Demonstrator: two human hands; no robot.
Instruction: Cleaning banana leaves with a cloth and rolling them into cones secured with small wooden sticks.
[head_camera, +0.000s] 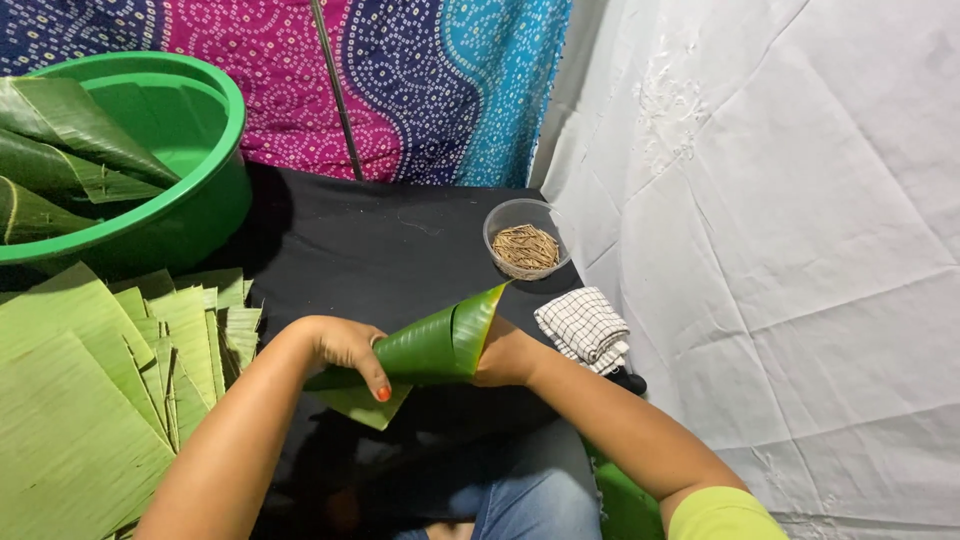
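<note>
A green banana leaf piece rolled into a cone (432, 348) sits between both my hands above a black cloth surface (370, 240). My left hand (345, 348) wraps the narrow end of the cone, thumb on top. My right hand (505, 357) grips the wide end from behind, mostly hidden by the leaf. A flat corner of the leaf hangs below my left hand.
A stack of cut leaf pieces (100, 380) lies at the left. A green tub (190, 190) with rolled leaf cones stands at the back left. A clear bowl of small sticks (525, 240) and a folded checked cloth (585, 328) lie to the right. White sheeting covers the right side.
</note>
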